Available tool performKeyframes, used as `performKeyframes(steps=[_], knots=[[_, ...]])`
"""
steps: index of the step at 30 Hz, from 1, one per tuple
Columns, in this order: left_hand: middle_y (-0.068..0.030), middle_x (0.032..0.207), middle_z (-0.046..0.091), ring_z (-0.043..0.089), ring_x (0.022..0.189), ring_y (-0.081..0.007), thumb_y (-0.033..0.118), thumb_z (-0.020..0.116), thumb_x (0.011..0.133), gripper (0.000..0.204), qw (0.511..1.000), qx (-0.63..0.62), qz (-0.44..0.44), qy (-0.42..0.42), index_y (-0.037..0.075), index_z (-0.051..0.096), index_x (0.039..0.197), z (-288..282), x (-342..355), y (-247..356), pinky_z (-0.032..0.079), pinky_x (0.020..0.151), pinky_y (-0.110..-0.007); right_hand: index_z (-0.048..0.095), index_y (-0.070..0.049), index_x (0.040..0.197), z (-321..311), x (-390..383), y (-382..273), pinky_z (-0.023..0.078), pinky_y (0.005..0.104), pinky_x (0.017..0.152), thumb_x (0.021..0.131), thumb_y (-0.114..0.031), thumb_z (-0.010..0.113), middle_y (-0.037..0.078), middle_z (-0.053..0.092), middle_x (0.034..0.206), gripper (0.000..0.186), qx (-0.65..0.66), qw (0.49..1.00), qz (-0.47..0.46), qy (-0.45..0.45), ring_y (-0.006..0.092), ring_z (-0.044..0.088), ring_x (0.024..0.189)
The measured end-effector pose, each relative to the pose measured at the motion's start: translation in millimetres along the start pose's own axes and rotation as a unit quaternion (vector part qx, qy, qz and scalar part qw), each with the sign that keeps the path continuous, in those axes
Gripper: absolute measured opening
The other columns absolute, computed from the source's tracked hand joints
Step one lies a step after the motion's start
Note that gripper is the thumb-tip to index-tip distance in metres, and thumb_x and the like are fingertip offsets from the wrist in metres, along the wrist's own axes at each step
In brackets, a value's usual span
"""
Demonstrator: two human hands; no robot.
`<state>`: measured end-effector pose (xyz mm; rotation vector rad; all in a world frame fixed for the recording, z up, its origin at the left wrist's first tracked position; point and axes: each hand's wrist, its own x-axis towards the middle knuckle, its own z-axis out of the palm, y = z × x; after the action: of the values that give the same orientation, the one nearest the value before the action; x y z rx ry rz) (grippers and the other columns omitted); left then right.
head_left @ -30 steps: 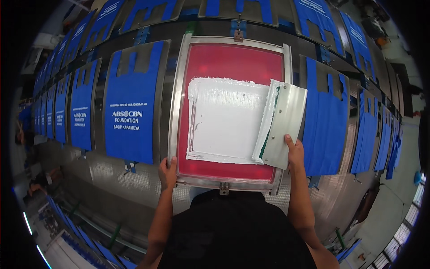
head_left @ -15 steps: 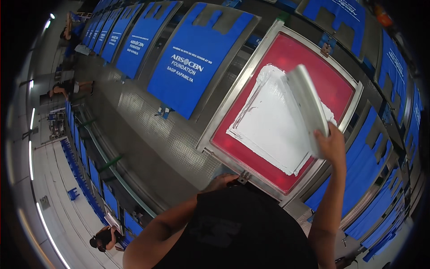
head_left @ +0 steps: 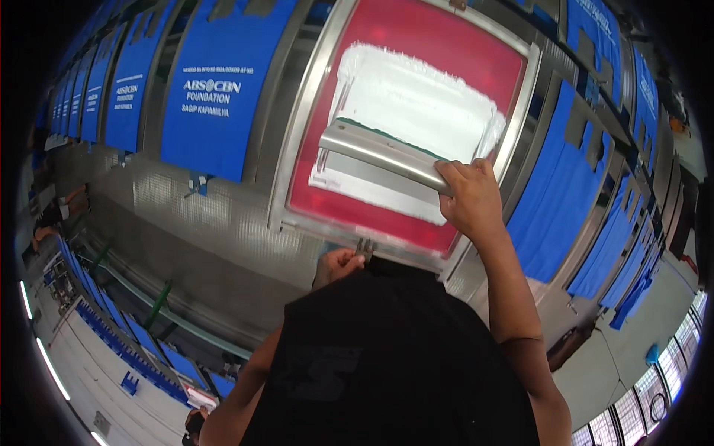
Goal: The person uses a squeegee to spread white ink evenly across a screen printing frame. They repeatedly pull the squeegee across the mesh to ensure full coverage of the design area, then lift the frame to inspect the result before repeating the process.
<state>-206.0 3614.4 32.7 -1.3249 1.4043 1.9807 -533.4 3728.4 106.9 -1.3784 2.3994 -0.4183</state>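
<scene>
A screen-printing frame [head_left: 302, 141] with metal sides and a red mesh [head_left: 416, 22] lies in front of me. White ink [head_left: 405, 82] covers the middle of its mesh in a rough-edged rectangle. My right hand [head_left: 472, 195] grips the right end of a squeegee [head_left: 383, 157], which has a metal handle and a green blade edge. It lies crosswise over the ink, tilted, its left end a little farther from me. At the frame's near edge, my left hand [head_left: 339, 265] has its fingers closed at a small metal bracket [head_left: 364, 249]. My body hides part of that arm.
Blue bags with white print lie flat on boards to the left, such as this bag [head_left: 212, 104]; more blue bags [head_left: 558, 186] lie on the right. A metal rail with green supports [head_left: 158, 303] runs at lower left. Another person [head_left: 56, 215] stands at far left.
The squeegee has swung from a steep slant on the ink's right side to lying crosswise, nearer me. My left hand stays by the bracket. The whole view has turned.
</scene>
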Motion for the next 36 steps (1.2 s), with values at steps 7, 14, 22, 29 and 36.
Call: performKeyframes(steps=[7, 14, 22, 29, 36], knots=[[-0.0119, 0.104, 0.067, 0.064, 0.096, -0.0239, 0.038, 0.085, 0.079, 0.056, 0.809, 0.427, 0.388, 0.115, -0.002, 0.067, 0.113, -44.4, -4.6, 72.7, 0.05, 0.085, -0.038, 0.064, -0.008, 0.112, 10.9, -27.4, -59.6, 0.042, 0.0391, 0.091, 0.072, -0.008, 0.067, 0.009, 0.068, 0.093, 0.04, 0.066, 0.985, 0.056, -0.146, 0.0258, 0.066, 0.088], [-0.0062, 0.095, 0.063, 0.059, 0.093, -0.0214, 0.022, 0.071, 0.08, 0.027, 0.512, 0.605, 0.588, 0.159, 0.008, 0.068, 0.103, -72.2, 60.7, 185.2, 0.042, 0.095, -0.043, 0.065, -0.005, 0.11, 23.6, -56.2, -50.0, 0.044, 0.0428, 0.088, 0.068, -0.009, 0.074, 0.013, 0.069, 0.1, 0.043, -0.002, 0.991, 0.116, -0.063, 0.0314, 0.065, 0.097], [-0.0038, 0.074, 0.046, 0.052, 0.076, -0.0201, 0.005, 0.06, 0.076, 0.008, 0.662, 0.573, 0.48, 0.046, 0.011, 0.054, 0.075, -74.6, 72.5, 139.7, 0.047, 0.075, -0.034, 0.065, -0.007, 0.09, 72.2, -102.7, -52.9, 0.04, 0.0411, 0.089, 0.067, -0.01, 0.076, 0.01, 0.068, 0.087, 0.026, -0.019, 0.954, 0.288, 0.077, 0.0308, 0.063, 0.087], [-0.0074, 0.075, 0.047, 0.051, 0.074, -0.021, 0.005, 0.064, 0.07, 0.007, 0.643, 0.497, 0.574, 0.1, 0.006, 0.058, 0.073, -72.2, 65.0, 164.7, 0.049, 0.068, -0.034, 0.065, -0.009, 0.094, 86.6, -110.7, -59.8, 0.037, 0.0445, 0.095, 0.066, -0.018, 0.08, 0.007, 0.068, 0.099, 0.033, -0.035, 0.957, 0.266, 0.109, 0.0253, 0.064, 0.096], [-0.0043, 0.075, 0.055, 0.058, 0.079, -0.0223, 0.015, 0.056, 0.086, 0.007, 0.401, 0.642, 0.571, 0.318, 0.015, 0.061, 0.081, -27.1, 211.5, 276.8, 0.05, 0.074, -0.038, 0.071, -0.005, 0.098, 24.3, 35.7, 78.6, 0.043, 0.0447, 0.09, 0.067, -0.026, 0.086, 0.014, 0.07, 0.085, 0.041, -0.153, 0.938, 0.294, 0.104, 0.0373, 0.062, 0.083]])
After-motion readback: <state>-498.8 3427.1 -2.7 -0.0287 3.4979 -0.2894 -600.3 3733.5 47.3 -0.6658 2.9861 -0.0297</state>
